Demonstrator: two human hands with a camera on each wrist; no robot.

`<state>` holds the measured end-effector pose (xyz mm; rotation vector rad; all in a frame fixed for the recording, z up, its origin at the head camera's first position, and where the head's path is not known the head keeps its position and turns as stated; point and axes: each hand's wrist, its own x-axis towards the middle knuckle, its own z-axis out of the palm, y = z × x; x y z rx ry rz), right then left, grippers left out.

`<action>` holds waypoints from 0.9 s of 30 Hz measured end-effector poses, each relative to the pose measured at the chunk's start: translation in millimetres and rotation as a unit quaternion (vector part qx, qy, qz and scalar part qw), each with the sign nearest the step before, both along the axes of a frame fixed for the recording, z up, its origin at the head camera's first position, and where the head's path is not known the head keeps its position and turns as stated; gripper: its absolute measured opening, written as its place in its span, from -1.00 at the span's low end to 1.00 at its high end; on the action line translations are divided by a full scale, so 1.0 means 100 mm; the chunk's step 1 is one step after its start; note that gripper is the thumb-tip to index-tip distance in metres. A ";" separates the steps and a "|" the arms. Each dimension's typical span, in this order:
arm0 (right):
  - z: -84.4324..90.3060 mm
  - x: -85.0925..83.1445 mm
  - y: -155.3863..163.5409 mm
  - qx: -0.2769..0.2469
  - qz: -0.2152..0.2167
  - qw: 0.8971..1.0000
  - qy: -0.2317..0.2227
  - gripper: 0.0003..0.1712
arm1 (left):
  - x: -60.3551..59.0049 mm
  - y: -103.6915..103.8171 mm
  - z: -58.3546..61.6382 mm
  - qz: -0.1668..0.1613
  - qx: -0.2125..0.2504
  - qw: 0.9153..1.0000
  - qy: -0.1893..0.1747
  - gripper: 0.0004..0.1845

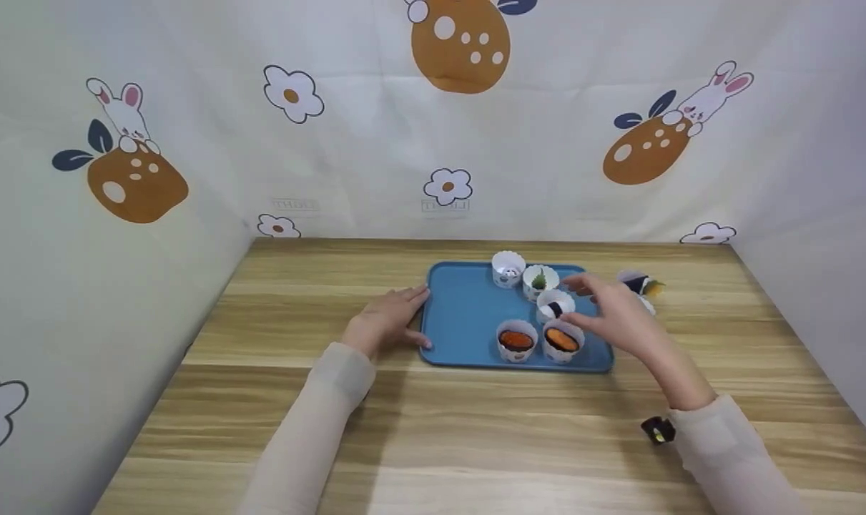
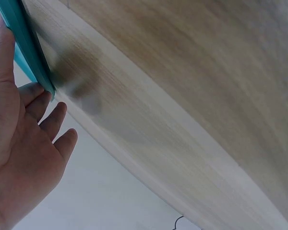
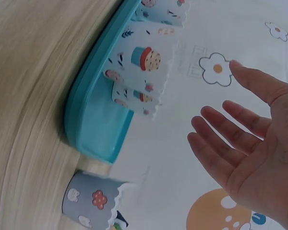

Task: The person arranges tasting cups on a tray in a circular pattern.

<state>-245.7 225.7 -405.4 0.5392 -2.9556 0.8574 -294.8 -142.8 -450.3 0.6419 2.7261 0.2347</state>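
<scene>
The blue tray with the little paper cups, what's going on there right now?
A person steadies the blue tray on the wooden table, the left hand resting open against its left edge. The right hand hovers open over the tray's right side, holding nothing. Five paper cups sit on the tray, with toy sushi in some. Another sushi piece lies on the table just off the tray's right.

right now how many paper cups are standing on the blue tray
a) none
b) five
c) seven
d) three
b) five paper cups stand on the blue tray: two at the back, one holding a sushi piece in the middle, and two with orange-topped pieces at the front; another cup lies off the tray on the table.
</scene>
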 end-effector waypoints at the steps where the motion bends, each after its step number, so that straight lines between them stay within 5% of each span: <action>1: 0.00 -0.01 0.02 -0.003 -0.004 1.000 0.001 -0.38 | 0.00 0.00 0.00 0.001 0.000 1.000 0.000 0.10; 27: 0.12 -0.07 0.68 -0.081 -0.087 0.993 -0.013 -0.29 | -0.01 -0.01 -0.01 -0.010 -0.006 1.000 0.015 0.10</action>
